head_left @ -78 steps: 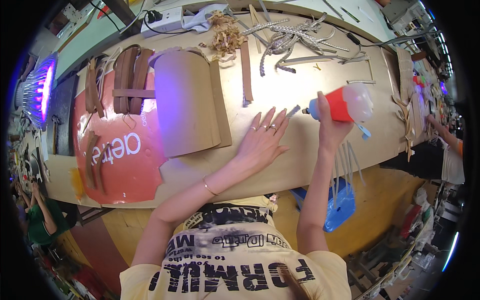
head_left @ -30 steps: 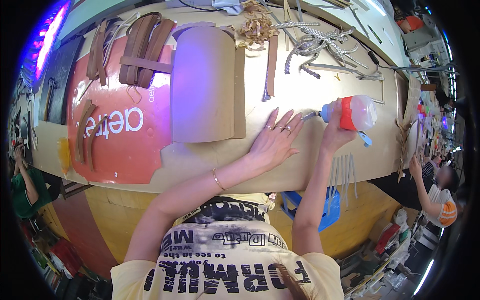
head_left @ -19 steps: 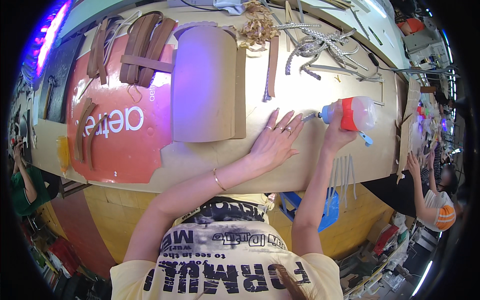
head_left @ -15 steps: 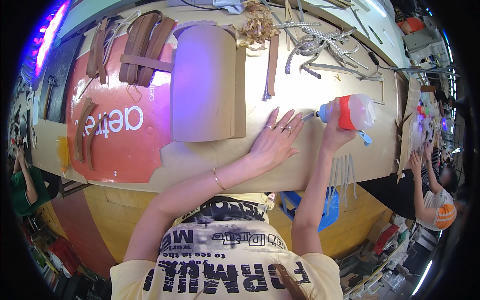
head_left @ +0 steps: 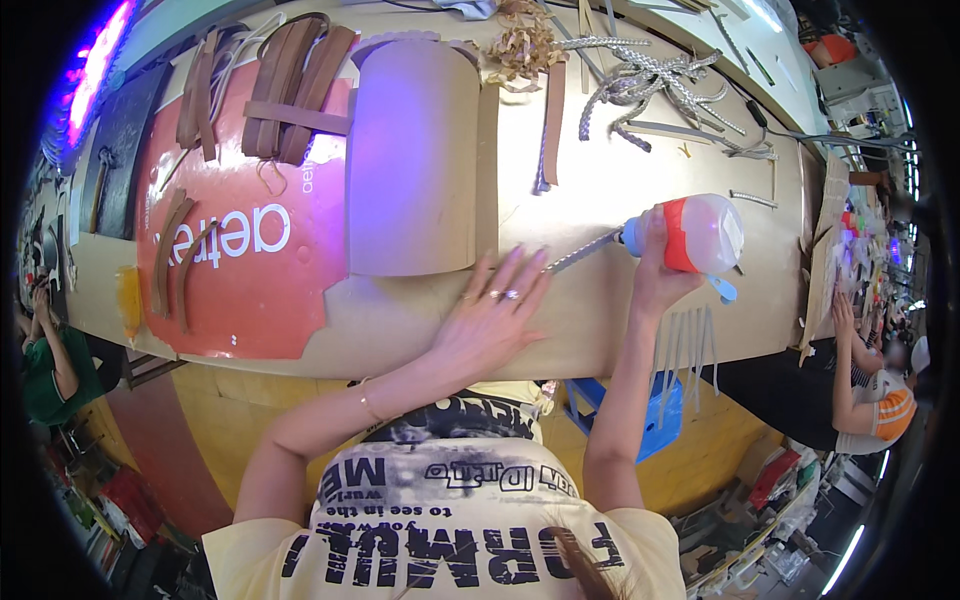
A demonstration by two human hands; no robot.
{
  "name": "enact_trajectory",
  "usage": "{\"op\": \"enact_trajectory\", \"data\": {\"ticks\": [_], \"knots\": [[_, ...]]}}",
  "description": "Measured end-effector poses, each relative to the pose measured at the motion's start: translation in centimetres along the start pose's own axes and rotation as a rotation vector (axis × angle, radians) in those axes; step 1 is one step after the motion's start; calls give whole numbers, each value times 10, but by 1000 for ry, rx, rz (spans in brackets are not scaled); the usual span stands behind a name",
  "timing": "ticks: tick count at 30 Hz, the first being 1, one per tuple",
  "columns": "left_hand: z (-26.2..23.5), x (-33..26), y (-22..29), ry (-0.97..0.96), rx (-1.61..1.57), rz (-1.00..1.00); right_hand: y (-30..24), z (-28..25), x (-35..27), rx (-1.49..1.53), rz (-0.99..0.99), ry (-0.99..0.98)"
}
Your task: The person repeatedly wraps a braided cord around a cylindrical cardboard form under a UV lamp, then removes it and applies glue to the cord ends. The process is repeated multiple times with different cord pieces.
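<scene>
My right hand [head_left: 658, 268] is wrapped round a squeeze bottle [head_left: 705, 235] with a clear body, red band and blue cap. The bottle is tipped on its side, its nozzle pointing left at the end of a thin braided silver strip [head_left: 585, 247]. My left hand [head_left: 497, 318], two rings on its fingers, lies slightly blurred and flat on the table with fingers spread. Its fingertips reach the strip's other end. Whether they press on it I cannot tell. A short piece of silver braid [head_left: 753, 199] rests beyond the bottle.
Left of my hands stands a curved tan board [head_left: 412, 170] beside a red sheet [head_left: 260, 310] bearing bundled brown strips [head_left: 290, 95]. Silver braids [head_left: 655, 80] lie at the back. Grey strips [head_left: 685, 345] hang over the front edge, above a blue stool [head_left: 660, 425]. Co-workers are at both sides.
My left hand has slid left and nearer to me, exposing more of the braided strip. The bottle has shifted slightly left in my right hand. A short braid piece now shows behind the bottle.
</scene>
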State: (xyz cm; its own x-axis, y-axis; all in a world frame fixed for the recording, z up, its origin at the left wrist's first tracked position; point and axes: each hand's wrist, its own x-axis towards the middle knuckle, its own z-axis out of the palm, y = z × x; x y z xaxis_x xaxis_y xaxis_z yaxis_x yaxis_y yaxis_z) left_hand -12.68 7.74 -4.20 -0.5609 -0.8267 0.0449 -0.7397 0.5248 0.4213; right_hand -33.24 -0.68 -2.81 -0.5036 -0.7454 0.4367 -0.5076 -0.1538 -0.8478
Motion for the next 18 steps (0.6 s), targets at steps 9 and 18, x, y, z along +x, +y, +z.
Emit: {"op": "enact_trajectory", "data": {"ticks": [9, 18], "knots": [[-3, -29, -9, -34, -45, -32, -15, 7, -22, 64, -39, -67], [-1, -45, -15, 37, -32, -38, -31, 11, -55, 146, -19, -107]]}}
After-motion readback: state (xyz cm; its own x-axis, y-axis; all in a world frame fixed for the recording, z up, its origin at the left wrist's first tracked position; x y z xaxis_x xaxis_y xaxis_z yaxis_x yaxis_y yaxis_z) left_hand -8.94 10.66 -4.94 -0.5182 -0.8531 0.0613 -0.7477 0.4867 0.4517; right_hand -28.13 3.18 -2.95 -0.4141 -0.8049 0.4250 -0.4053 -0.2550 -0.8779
